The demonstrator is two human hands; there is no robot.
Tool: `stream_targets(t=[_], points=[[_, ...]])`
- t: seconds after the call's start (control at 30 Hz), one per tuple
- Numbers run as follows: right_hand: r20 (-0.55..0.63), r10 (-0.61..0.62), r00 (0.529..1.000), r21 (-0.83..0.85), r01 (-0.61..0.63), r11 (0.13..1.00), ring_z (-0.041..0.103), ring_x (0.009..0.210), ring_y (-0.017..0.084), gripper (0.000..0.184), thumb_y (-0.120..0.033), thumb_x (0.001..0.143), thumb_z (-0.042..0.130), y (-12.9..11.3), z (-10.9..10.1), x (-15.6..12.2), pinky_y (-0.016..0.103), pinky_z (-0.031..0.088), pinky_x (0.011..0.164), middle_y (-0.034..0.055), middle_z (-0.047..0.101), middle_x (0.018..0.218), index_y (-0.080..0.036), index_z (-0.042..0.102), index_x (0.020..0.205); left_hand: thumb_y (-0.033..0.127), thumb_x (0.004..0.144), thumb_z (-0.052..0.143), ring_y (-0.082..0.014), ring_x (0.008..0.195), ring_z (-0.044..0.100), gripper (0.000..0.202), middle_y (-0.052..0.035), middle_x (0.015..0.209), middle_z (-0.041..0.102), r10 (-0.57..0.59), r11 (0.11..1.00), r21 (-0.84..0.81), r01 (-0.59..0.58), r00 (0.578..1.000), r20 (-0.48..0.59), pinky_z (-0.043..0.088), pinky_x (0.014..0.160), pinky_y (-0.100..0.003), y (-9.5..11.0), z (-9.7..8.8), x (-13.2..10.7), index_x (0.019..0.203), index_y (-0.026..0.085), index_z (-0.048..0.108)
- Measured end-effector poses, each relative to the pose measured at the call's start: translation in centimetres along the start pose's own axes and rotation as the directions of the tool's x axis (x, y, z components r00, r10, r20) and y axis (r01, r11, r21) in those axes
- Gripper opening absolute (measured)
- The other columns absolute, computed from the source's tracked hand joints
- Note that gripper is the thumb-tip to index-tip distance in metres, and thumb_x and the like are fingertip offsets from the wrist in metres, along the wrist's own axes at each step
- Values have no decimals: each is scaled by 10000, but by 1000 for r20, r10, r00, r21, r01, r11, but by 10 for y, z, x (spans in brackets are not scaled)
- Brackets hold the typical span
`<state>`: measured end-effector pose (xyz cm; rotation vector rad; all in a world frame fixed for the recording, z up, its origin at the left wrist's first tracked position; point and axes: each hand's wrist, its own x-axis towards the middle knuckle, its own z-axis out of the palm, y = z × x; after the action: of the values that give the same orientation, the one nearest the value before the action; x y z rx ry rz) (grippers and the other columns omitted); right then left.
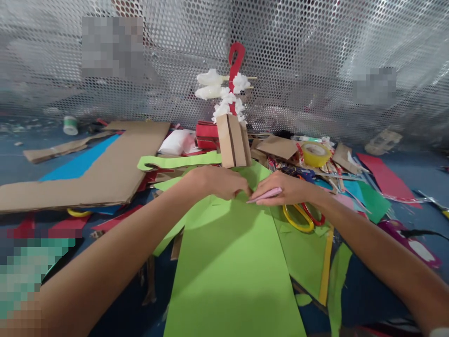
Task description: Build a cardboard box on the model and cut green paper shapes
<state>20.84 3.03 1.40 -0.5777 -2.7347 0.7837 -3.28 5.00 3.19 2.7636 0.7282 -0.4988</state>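
Note:
A long sheet of light green paper (231, 262) lies in front of me, running from the near edge up to my hands. My left hand (219, 181) is closed, its fingertips pinching the far end of this sheet. My right hand (286, 188) is closed round a pink pen-like tool (264, 194), whose tip rests on the green paper right beside the left fingertips. Under my right wrist lie scissors with a yellow and a red handle loop (298, 220).
A cardboard stand with a red strip and white paper flowers (231, 135) rises just beyond my hands. A large cardboard sheet (105, 168) lies left. Yellow tape roll (315, 153), red and green paper scraps sit right. A perforated metal screen (315, 56) closes the back.

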Motion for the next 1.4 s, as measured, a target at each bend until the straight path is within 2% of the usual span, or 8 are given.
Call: stream_targets(t=[0.13,0.27,0.5,0.73,0.83,0.93,1.07,1.4], points=[[1,17,1000,22,-17,1000,794,869,187,227,-254,967,715,1,0,0,280,571,808,64,857,1054,-214,873,1125,5,860,569,-224,996,713,653,-65,1232,807,4,1000,1,-4,1000,-13,470,739,-288,0,2,0,1424,300,714],[-17,-3,1000,1,3,1000,786,875,188,222,-294,990,703,1,5,2,297,573,812,68,853,1065,-223,873,1114,-13,848,556,-224,933,706,630,-72,1187,809,14,1000,-20,-14,1000,1,464,722,-307,-3,4,1,1369,287,744],[-6,11,1000,-7,-11,1000,779,855,188,214,-273,986,693,-3,2,2,304,576,793,66,854,1020,-206,874,1080,-30,825,556,-225,956,700,709,-53,1209,802,-13,1000,-24,13,1000,9,476,749,-306,-2,3,2,1412,334,713],[21,-14,1000,-81,16,997,776,905,202,250,-298,1035,647,-3,7,4,328,570,830,73,848,1074,-209,861,1129,8,857,575,-212,885,707,629,-60,1189,816,-6,1000,-23,6,1000,4,466,703,-289,-2,3,1,1393,298,731],[38,-3,999,-83,6,997,778,938,203,240,-298,1025,655,-5,2,2,324,564,870,67,846,1105,-214,858,1122,85,921,590,-212,913,720,545,-48,1238,811,9,999,-42,-10,1000,-19,477,713,-284,-4,5,1,1385,328,739],[26,36,999,-71,-34,997,773,889,194,211,-311,997,688,-8,-2,1,310,553,831,50,849,1060,-232,852,1105,152,970,587,-234,951,733,499,-59,1265,808,5,999,-38,-6,1000,-13,493,731,-301,-3,4,2,1418,323,726],[16,76,997,-60,-75,995,755,803,168,174,-296,969,720,-11,-4,0,282,522,763,27,841,981,-240,840,1081,160,968,616,-240,977,743,498,-74,1251,815,3,1000,-23,-3,1000,4,507,759,-301,1,1,2,1437,296,718],[-2,2,1000,-71,-2,997,783,939,181,227,-329,1025,702,-4,6,2,294,566,869,54,847,1104,-194,839,1145,154,939,630,-210,906,730,467,-67,1184,827,5,1000,-23,-6,1000,-14,494,712,-274,-2,5,2,1371,282,753]])
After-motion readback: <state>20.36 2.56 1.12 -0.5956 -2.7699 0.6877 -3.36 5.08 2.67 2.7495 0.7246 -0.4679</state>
